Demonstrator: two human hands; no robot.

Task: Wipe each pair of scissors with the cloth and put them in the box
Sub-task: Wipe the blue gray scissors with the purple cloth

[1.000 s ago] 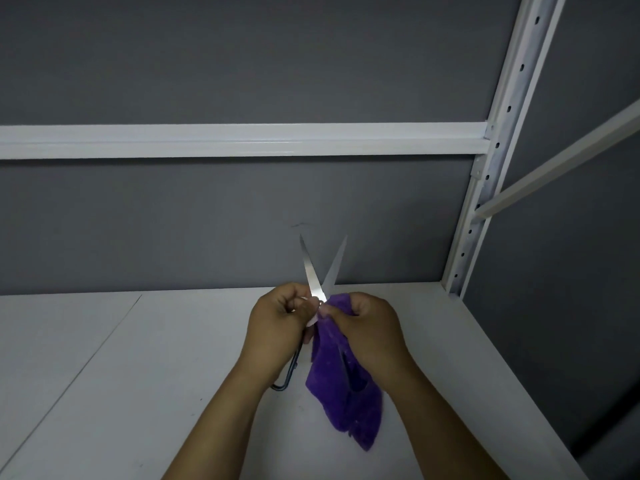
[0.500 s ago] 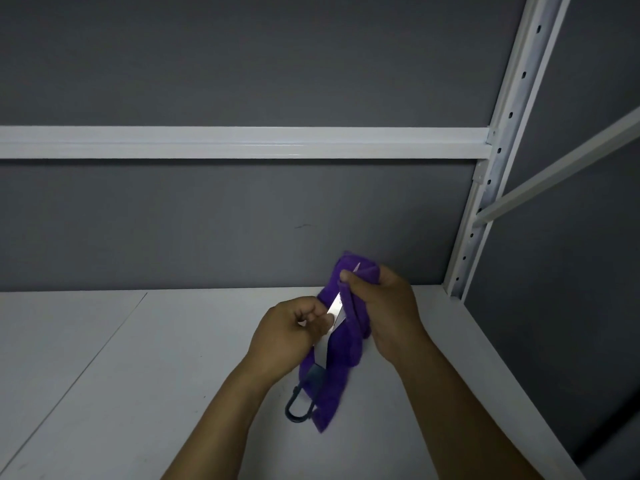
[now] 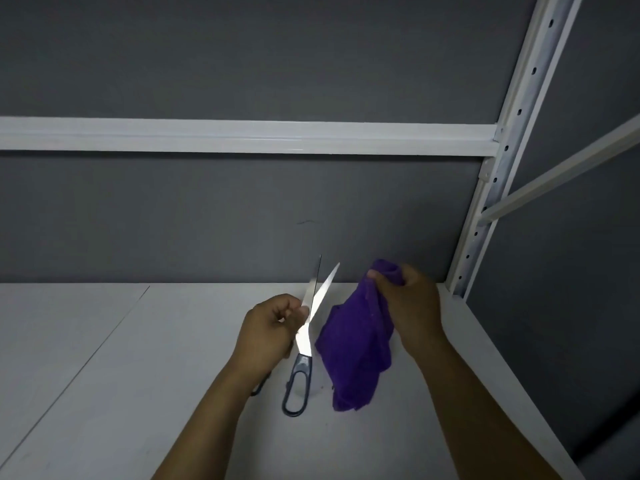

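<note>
Looking down on white tabletop (image 3: 104,393) beneath the scissors (image 3: 304,341), with grey wall (image 3: 207,64) behind them and white rail (image 3: 242,136) crossing it high above their tips. Perforated white upright post (image 3: 498,161) well right of the scissors. Gripping bunched purple cloth (image 3: 353,355) in right hand (image 3: 412,306), fingers curled round its top, just right of the scissors and apart from the blades, lower end draping toward tabletop. Pinching the scissors near the pivot with left hand (image 3: 266,334), blades parted in a narrow V, tips up; dark grey handle loop hanging below, second loop mostly hidden under left wrist.
</note>
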